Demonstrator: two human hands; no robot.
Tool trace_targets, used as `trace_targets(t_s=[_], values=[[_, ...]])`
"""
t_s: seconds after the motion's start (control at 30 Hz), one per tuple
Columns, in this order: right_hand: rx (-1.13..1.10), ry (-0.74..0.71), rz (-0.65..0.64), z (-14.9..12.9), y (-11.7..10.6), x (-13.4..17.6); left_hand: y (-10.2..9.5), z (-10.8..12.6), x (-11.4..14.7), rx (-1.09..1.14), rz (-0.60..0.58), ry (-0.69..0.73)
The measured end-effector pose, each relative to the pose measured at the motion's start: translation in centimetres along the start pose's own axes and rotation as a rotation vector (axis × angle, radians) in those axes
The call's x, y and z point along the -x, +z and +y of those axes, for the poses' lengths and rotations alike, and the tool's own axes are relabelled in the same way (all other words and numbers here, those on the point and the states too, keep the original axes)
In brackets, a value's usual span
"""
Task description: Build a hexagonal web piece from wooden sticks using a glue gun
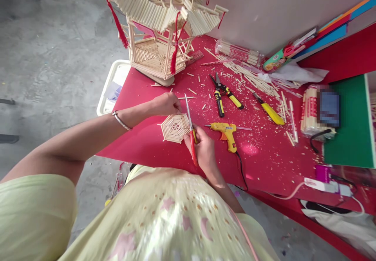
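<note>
A hexagonal panel of thin wooden sticks (173,128), laid in rings like a web, is near the front edge of the red table. My right hand (204,149) grips red-handled scissors (193,145), whose blades point away from me past the panel's right side. The thumb of that hand reaches the panel's right edge; whether it also holds the panel I cannot tell. Just beyond the panel, my left hand (168,103) is closed with its fingers pinched together near the scissor blades. What sits between those fingers is too small to make out.
A stick-built pavilion (158,57) with red tassels stands at the back left. To the right lie yellow-black pruning shears (225,92), a yellow glue gun (225,129) with a cord, a yellow cutter knife (272,113), loose sticks (258,80) and scattered chips. A white tray (102,100) juts out left.
</note>
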State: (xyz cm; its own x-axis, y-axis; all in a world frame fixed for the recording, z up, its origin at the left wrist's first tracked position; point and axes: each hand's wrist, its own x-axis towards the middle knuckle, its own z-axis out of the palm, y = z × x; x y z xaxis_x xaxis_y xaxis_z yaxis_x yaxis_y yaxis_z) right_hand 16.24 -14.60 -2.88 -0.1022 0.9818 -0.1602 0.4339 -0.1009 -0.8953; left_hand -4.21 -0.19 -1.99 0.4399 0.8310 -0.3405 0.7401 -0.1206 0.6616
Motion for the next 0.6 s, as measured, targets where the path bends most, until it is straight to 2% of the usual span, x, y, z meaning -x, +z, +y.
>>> trace_targets(t_s=[0.6], values=[[0.006, -0.007, -0.005, -0.32, -0.05, 0.03, -0.63, 0.42, -0.33, -0.023, -0.029, 0.032]])
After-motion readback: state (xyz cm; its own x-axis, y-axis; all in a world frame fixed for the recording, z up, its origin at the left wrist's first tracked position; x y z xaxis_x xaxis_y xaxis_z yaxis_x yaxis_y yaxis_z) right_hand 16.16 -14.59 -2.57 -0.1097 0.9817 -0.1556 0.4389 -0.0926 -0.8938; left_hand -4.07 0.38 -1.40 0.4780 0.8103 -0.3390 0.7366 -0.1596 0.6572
